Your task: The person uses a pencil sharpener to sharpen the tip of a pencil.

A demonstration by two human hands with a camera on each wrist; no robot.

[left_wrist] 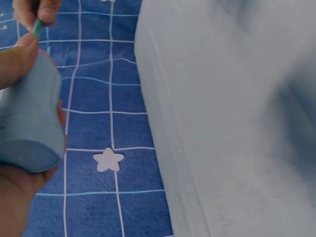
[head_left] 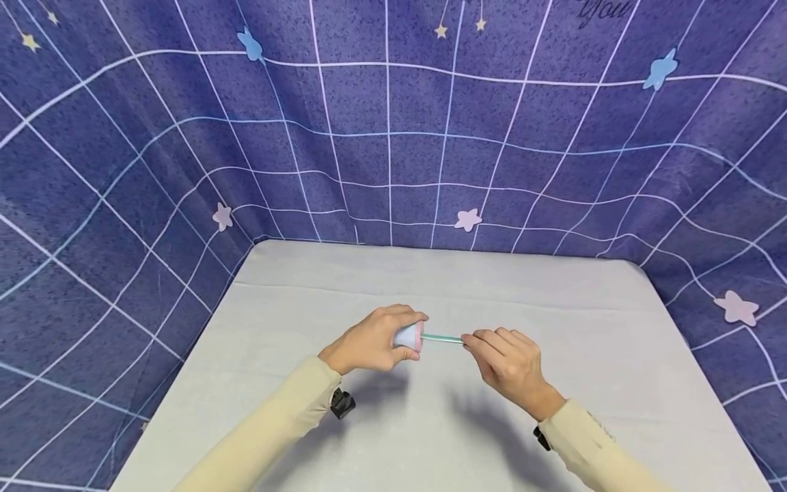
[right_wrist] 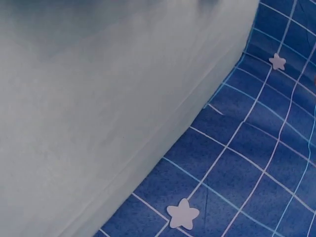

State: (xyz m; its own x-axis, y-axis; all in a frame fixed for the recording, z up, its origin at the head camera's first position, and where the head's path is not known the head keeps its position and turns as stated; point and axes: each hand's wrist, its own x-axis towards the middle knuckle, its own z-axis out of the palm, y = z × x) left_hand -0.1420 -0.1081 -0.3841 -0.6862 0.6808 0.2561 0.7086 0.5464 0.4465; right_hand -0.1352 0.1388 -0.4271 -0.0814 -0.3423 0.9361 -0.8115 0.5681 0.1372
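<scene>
My left hand (head_left: 374, 339) grips a light-blue cup-like container (head_left: 404, 337) with a pink rim (head_left: 420, 337), held sideways above the table so its mouth faces right. From that mouth sticks a thin green rod (head_left: 441, 338), its inner end hidden in the container. The fingertips of my right hand (head_left: 507, 359) pinch the rod's outer end. In the left wrist view the container (left_wrist: 32, 111) shows a smooth side and a flat base, with the left thumb (left_wrist: 17, 59) near its rim. Only a sliver of skin at the right edge appears in the right wrist view.
Beneath both hands lies a table (head_left: 307, 287) under a white cloth, with hand shadows on it. A blue curtain (head_left: 356, 102) with a line grid and stars hangs behind and along the sides. Each wrist carries a small black device (head_left: 342, 403).
</scene>
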